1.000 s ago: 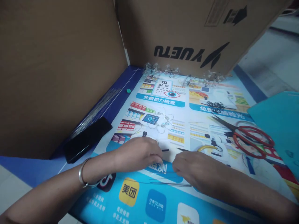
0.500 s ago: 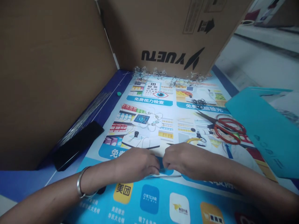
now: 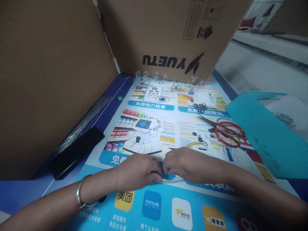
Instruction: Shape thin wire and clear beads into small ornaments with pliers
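My left hand and my right hand are close together over the printed sheet, fingers of both pinched. Thin silvery wire shows by the fingertips, running from my left fingers to below my right hand. What lies inside the fingers is mostly hidden. Just beyond them, a flower-shaped wire piece with beads rests on the sheet. A dark thin tip pokes out above my right hand; I cannot make out what it belongs to.
Red-handled scissors and a dark wire coil lie to the right, beside a teal folder. On the left are a black phone-like slab and a bundle of straight wires. Cardboard stands behind small wire pieces.
The whole view has shifted slightly. My hands remain together in nearly the same pose, with the right fingers a little closer to the left.
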The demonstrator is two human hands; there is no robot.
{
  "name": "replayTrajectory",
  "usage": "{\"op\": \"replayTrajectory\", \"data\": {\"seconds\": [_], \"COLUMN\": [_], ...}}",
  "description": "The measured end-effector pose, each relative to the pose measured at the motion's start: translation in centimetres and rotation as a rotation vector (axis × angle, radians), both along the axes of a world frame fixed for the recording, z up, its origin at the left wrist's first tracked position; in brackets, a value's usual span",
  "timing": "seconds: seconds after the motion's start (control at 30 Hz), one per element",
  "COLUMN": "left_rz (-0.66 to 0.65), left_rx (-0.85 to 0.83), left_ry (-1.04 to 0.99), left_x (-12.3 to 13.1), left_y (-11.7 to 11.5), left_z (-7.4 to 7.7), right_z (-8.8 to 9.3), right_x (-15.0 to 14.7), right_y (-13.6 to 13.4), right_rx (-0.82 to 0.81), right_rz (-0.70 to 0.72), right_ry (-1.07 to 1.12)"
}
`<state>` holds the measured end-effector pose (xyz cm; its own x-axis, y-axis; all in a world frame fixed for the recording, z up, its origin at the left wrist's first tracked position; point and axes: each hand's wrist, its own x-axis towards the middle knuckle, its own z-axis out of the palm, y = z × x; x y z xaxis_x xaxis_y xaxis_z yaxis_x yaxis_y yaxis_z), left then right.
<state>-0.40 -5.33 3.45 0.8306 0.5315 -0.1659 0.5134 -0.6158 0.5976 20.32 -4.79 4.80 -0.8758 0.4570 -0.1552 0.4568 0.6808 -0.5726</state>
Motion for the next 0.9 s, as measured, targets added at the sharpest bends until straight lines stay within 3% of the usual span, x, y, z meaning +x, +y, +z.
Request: {"op": "replayTrajectory", "data": {"seconds": [0.17,0.4,0.9], "left_rz": [0.014,0.030,-0.005], "left_rx": [0.122,0.489,0.809], "left_ry": [0.023,0.123,0.051], "left_x": [-0.2,-0.1,0.8], "left_y": [-0.2,-0.5,-1.2], "left_z": [-0.5,-1.0,-2.2], "right_z": [0.0,-0.2,-1.4], "right_x": [-0.2,-0.6,-1.2], "right_y": [0.1,-0.9,-1.7], "right_rx": [0.029,0.294,0.547], "right_rz": [-0.060,-0.121,-0.224], "right_ry": [0.004,-0.093,-0.232]}}
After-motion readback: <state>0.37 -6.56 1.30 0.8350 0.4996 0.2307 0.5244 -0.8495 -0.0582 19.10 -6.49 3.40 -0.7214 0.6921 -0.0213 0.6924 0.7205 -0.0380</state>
